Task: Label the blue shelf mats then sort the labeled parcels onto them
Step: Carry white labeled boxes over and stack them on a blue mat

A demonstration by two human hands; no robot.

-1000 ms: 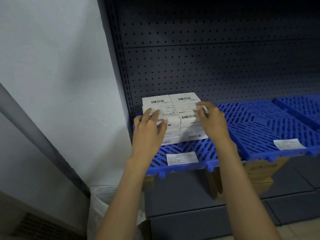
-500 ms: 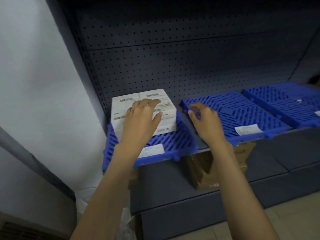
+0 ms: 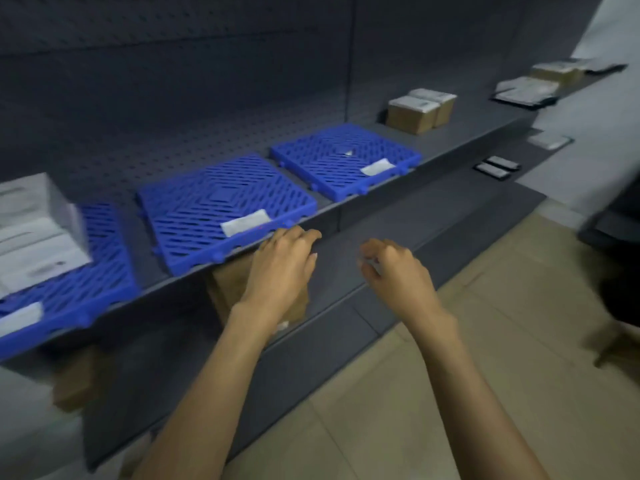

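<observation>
1. Far left: stack of white parcels point(image 3: 36, 233) resting on the left blue mat point(image 3: 93, 282), blurred, printed labels facing up; a white label point(image 3: 19, 318) near that mat's front edge.
2. Under the shelf point(image 3: 381, 192), at lower left: a brown cardboard box point(image 3: 78, 379), blurred.
3. Next along: middle blue mat point(image 3: 225, 202), bare apart from a white label point(image 3: 245, 221) at its front right corner.
4. Left hand point(image 3: 282, 263) just below and in front of the middle mat's front right corner, palm down, fingers loosely spread and slightly curled, empty; behind it, a second brown box point(image 3: 225, 292) under the shelf.
5. Right hand point(image 3: 394, 271) beside the left, apart from it, in front of the shelf's edge, fingers curled inward; something small and pale between thumb and fingers, too blurred to name.
6. Further right: right blue mat point(image 3: 346, 157) with a white label point(image 3: 377, 167) near its front right corner and a small white scrap point(image 3: 348, 153) near its centre.
7. Beyond that mat, on the same shelf: two brown parcels point(image 3: 420, 110) with pale tops, side by side, touching.
8. Far right: more parcels point(image 3: 543, 81), flat dark and pale ones, on a further shelf, well apart from the mats.
9. Below, right: beige tiled floor point(image 3: 450, 393).
</observation>
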